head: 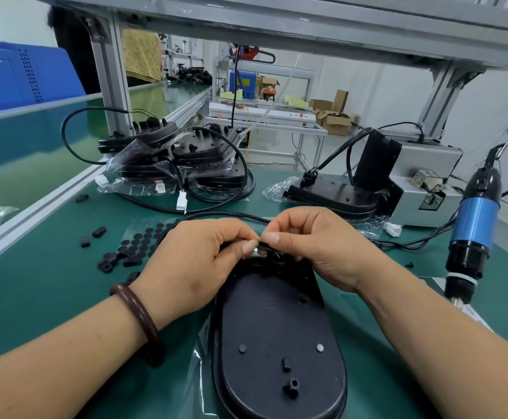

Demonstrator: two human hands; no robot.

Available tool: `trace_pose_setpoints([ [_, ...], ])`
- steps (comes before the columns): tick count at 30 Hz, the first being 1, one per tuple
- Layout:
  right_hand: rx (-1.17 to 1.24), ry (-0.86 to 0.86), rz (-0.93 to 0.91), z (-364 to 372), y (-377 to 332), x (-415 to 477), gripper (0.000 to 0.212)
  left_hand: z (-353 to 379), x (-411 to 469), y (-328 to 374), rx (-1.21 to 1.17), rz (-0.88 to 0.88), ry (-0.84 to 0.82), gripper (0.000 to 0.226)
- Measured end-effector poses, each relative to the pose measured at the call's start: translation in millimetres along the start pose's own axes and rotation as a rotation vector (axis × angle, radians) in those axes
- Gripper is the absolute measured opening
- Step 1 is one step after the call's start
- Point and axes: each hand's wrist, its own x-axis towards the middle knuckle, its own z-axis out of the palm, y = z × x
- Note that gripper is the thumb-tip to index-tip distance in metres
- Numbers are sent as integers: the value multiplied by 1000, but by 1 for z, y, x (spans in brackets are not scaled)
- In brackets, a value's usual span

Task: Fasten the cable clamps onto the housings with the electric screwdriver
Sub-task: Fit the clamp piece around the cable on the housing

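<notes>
cable clamp [265,245]: small black piece, pinched between thumb and forefinger of both grips and mostly hidden by the fingertips. It was held just above the far, narrow end of the housing; whether it touched the housing could not be told

left grip [198,261]: fingers curled, closed on the clamp from its own side
right grip [316,246]: likewise curled and closed on the same clamp, the two thumb tips nearly meeting

housing [276,328]: black, oval, lay flat on the desk [50,297] under and nearward of both grips, with moulded posts and bosses showing on the upward face. A clear plastic bag [204,352] lay beneath it, its edge visible below the left wrist

black cable [225,214]: ran across the desk just beyond both grips

electric screwdriver [473,219]: blue and black, hung upright well out to the right of the right grip, untouched, tip down near the desk

Left of the left grip: loose black clamps [107,263] scattered on the green mat, and a clear sheet of round black pads [144,237] just beside that grip

Beyond the left grip, well apart: a stack of bagged housings [180,158] with coiled cables
Beyond the right grip: more housings [334,195], next to a grey metal box [421,176]

brown bracelet [137,316] sat on the left wrist
</notes>
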Motion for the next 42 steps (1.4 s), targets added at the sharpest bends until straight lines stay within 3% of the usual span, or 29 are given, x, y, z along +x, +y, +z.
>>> trace_pose_setpoints([
  [10, 42, -32, 44, 2, -1, 6, 22, -1, -2, 1, -74, -24, -18, 10],
  [17, -35, -25, 64, 6, -4, 7, 28, -11, -4, 4, 42, 40, -91, 14],
  [20, -26, -19, 73, 8, -5, 7, 30, -11, -5, 5, 140, 76, -119, 29],
  [24, -38, 13, 73, 10, -4, 4, 30, -9, -3, 6, 246, 106, -49, 24],
  [28, -58, 39, 45, 4, -1, 2, 17, -10, -1, 6, 201, 93, -44, 17],
  [30, -3, 119, 51, -12, -2, 4, 7, -10, 0, 6, 174, 82, -48, 23],
  [32, 36, 314, 100, -37, 1, 6, 4, -10, -1, 5, 132, 70, -51, 34],
  [36, -143, 679, 293, -78, 26, 7, 12, -9, -2, 5, 85, 52, -49, 31],
  [39, -312, 741, 346, -87, 48, 10, 18, -9, -2, 5, 71, 50, -37, 28],
  [42, -530, 701, 334, -86, 50, 20, 20, -9, -3, 6, 75, 58, -40, 29],
])
